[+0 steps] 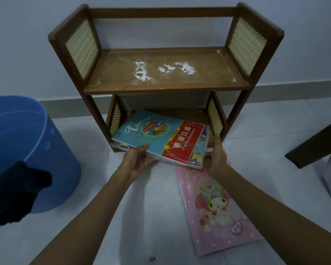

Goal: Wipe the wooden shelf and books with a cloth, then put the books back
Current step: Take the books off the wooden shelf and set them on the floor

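— What do the books look like?
— A flat stack of books [161, 138], blue-and-red cover on top, half out of the wooden shelf's [166, 73] lower tier; white powder blotches the upper board.
— The grip?
— Left hand [136, 161] curls under the stack's near edge, thumb on top; right hand [218, 155] presses its side, fingers straight.
— Around?
— A pink book [216, 205] on the floor under the stack, a blue bucket [33, 150] at left with a dark cloth [17, 190] over its rim

**Floor and shelf, and what sits on them**

A pale tiled floor [151, 217] carries a wooden shelf [166, 87] against the wall, a blue bucket [33, 150] to its left and a pink book [216, 207] lying flat in front. White powder patches [141, 70] mark the upper board. A stack of books [161, 138] juts from the lower board.
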The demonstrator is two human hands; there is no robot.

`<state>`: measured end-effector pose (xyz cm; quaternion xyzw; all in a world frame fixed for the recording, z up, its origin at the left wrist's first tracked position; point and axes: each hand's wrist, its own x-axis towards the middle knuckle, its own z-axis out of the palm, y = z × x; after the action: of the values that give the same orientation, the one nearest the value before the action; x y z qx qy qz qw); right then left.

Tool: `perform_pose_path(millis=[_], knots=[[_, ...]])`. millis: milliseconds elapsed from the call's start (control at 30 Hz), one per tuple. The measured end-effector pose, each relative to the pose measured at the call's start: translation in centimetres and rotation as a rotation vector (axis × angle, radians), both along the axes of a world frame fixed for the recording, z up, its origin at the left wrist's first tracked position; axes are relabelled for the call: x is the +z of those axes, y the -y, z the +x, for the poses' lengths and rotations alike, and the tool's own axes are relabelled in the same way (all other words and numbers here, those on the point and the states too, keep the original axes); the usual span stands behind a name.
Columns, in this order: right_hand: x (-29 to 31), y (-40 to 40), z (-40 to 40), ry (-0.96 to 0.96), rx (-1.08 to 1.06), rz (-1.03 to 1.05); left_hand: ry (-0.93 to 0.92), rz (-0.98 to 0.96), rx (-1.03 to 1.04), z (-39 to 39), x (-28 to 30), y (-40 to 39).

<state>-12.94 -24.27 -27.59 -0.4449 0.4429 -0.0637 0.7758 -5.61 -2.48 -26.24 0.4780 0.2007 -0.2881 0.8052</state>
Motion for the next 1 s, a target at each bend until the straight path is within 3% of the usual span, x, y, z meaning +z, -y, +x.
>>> perform_pose_path(millis=[167, 333, 667, 900, 1000], knots=[[0.5, 0.1, -0.2, 0.028, 0.022, 0.152, 0.012, -0.039, 0.004, -0.2, 0.2, -1.5], [1.4, 1.0, -0.7, 0.058, 0.136, 0.017, 0.03, -0.066, -0.052, -0.5, 0.6, -2.7], [3.8, 1.7, -4.5, 0.149, 0.202, 0.059, 0.121, -0.03, -0.172, -3.1, 3.3, -5.2], [5.0, -1.7, -8.3, -0.051, 0.663, -0.04, 0.042, 0.135, -0.208, -5.8, 2.8, -11.8], [4.8, -3.6, -8.7, -0.124, 0.912, 0.046, 0.02, 0.24, -0.268, -6.6, 1.9, -14.9]])
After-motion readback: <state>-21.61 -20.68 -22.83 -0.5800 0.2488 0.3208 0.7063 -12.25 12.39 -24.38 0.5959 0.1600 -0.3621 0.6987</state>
